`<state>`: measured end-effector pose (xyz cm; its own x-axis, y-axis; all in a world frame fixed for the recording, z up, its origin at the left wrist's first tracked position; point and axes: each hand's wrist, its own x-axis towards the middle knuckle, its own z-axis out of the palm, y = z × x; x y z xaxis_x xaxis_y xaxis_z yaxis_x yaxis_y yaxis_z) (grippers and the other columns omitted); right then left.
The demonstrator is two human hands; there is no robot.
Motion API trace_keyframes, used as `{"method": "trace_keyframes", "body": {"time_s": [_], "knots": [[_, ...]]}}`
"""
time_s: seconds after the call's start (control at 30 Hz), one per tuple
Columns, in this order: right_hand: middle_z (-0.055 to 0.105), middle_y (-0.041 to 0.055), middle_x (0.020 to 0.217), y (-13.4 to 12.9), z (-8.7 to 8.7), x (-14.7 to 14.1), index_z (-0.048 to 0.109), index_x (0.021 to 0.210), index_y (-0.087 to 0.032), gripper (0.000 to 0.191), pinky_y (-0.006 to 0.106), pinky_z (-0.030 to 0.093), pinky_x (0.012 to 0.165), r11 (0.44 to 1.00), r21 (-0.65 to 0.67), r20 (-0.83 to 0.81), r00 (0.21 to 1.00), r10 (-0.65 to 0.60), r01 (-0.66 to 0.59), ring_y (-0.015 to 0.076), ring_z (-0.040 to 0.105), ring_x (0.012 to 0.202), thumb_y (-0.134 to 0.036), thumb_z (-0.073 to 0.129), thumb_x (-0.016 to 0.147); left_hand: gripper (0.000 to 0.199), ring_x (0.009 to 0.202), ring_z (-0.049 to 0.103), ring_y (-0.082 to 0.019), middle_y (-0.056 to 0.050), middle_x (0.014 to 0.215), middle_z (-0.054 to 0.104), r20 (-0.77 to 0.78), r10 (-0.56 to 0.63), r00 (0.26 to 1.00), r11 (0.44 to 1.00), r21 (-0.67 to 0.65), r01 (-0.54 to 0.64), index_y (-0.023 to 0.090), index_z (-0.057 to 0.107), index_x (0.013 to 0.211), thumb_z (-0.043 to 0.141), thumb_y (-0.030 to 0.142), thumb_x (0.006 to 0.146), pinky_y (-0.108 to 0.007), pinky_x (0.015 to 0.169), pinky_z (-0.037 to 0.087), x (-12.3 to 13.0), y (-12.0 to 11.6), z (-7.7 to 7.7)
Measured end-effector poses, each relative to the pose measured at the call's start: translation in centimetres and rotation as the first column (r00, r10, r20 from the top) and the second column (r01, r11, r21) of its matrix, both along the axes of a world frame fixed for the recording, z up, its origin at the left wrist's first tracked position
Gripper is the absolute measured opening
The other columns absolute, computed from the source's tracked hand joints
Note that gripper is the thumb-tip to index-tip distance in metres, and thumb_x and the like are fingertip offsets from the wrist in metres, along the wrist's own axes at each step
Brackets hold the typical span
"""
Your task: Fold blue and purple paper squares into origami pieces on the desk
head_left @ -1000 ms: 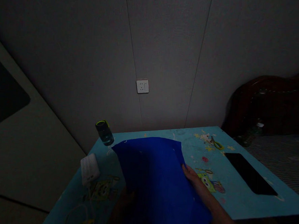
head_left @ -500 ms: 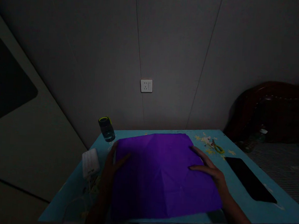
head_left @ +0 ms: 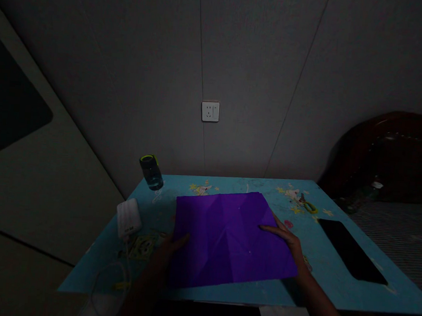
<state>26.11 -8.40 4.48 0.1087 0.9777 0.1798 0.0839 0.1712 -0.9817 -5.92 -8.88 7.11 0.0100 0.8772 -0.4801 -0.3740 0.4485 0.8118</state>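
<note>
A creased sheet of purple paper [head_left: 227,240] is held above the front middle of the blue table, its far edge tilted away from me. My left hand [head_left: 169,251] grips its left edge, thumb on top and the other fingers hidden beneath. On the right edge, my right hand [head_left: 286,236] pinches the sheet, with the thumb lying on the upper face and other fingers at the side or underneath. Fold lines cross the paper, and its underside does not show.
The blue patterned table [head_left: 252,184] bears a water bottle [head_left: 152,172] and a white power bank [head_left: 128,218] with a cable on the left. Scissors [head_left: 308,205] and a flat black slab [head_left: 351,251] lie on the right. A wall socket [head_left: 210,111] is behind.
The purple paper now looks smaller and shows more creases. Both hands have drawn closer together with it, uncovering more of the table's far side and left.
</note>
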Motion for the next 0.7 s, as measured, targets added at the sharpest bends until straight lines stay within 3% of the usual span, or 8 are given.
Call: {"method": "trace_keyframes", "body": {"time_s": [0.07,0.17,0.23,0.3,0.37,0.47,0.53,0.7], "knots": [[0.059,0.0028,0.137,0.0,0.3,0.0,0.075,0.105,-0.03,0.041,0.045,0.035,0.113,0.999,-0.021,-0.077,0.996,-0.036,0.035,0.0317,0.043,0.135,-0.038,0.081,0.065,0.075,0.096,0.072,-0.029,-0.013,0.111,0.074,-0.021,-0.003,1.0,1.0,-0.001,0.003,0.018,0.052,0.136,0.083,0.025,0.068,-0.041,0.087,0.058,0.3,0.1,0.6],[0.063,0.0045,0.132,0.2,0.2,0.1,0.055,0.134,-0.035,0.068,0.048,0.045,0.105,0.98,-0.199,-0.288,0.955,-0.071,0.013,0.0299,0.054,0.127,-0.042,0.08,0.071,0.075,0.102,0.071,-0.03,-0.011,0.117,0.072,-0.025,0.001,1.0,0.999,0.045,0.0,0.023,0.051,0.138,0.081,0.02,0.069,-0.041,0.089,0.058,0.4,0.3,0.7],[0.066,0.0055,0.128,0.2,-0.2,0.2,0.049,0.138,-0.035,0.064,0.047,0.051,0.098,0.935,-0.34,-0.437,0.898,-0.06,-0.103,0.0288,0.061,0.119,-0.054,0.069,0.08,0.074,0.108,0.068,-0.03,-0.01,0.123,0.069,-0.025,0.012,1.0,0.998,0.07,-0.01,0.025,0.051,0.137,0.081,0.02,0.07,-0.042,0.092,0.056,0.2,0.6,0.3],[0.068,0.0081,0.125,0.1,-0.6,0.2,0.055,0.132,-0.031,0.059,0.047,0.053,0.094,0.885,-0.411,-0.54,0.841,-0.043,-0.218,0.0287,0.064,0.114,-0.065,0.056,0.084,0.073,0.116,0.063,-0.03,-0.011,0.127,0.067,-0.043,0.031,0.999,0.994,0.104,-0.026,0.025,0.053,0.136,0.082,0.022,0.069,-0.043,0.097,0.053,0.0,0.7,-0.5],[0.07,0.0107,0.121,-0.1,-0.9,-0.1,0.061,0.123,-0.025,0.055,0.046,0.054,0.093,0.845,-0.451,-0.566,0.824,-0.021,-0.288,0.0286,0.067,0.109,-0.064,0.057,0.085,0.07,0.123,0.058,-0.031,-0.011,0.129,0.065,-0.087,0.044,0.995,0.99,0.139,-0.031,0.024,0.057,0.132,0.084,0.024,0.067,-0.043,0.101,0.05,-0.2,0.8,-1.0],[0.073,0.0111,0.115,-0.6,-0.8,-0.8,0.065,0.115,-0.021,0.042,0.043,0.055,0.092,0.812,-0.486,-0.507,0.861,0.039,-0.323,0.0275,0.071,0.101,-0.042,0.074,0.08,0.064,0.121,0.059,-0.033,-0.011,0.128,0.066,-0.139,0.0,0.99,0.988,0.156,0.022,0.022,0.061,0.127,0.084,0.028,0.067,-0.043,0.101,0.049,-0.4,0.6,-1.0],[0.074,0.01,0.113,-0.7,-0.6,-1.3,0.064,0.116,-0.02,0.044,0.044,0.055,0.091,0.831,-0.469,-0.443,0.894,0.072,-0.299,0.0272,0.072,0.096,-0.035,0.078,0.077,0.061,0.119,0.061,-0.033,-0.011,0.127,0.067,-0.163,-0.038,0.986,0.984,0.166,0.065,0.022,0.062,0.125,0.082,0.032,0.068,-0.043,0.101,0.049,-0.6,0.5,-0.6],[0.075,0.0076,0.107,-0.4,-0.9,-2.0,0.067,0.111,-0.02,0.046,0.042,0.056,0.085,0.97,-0.235,-0.009,0.998,-0.063,0.06,0.0289,0.071,0.091,-0.042,0.079,0.073,0.053,0.127,0.054,-0.033,-0.011,0.124,0.068,-0.358,0.026,0.933,0.975,0.214,0.055,0.019,0.068,0.115,0.082,0.034,0.066,-0.043,0.111,0.037,-0.5,0.4,-0.3]]}}
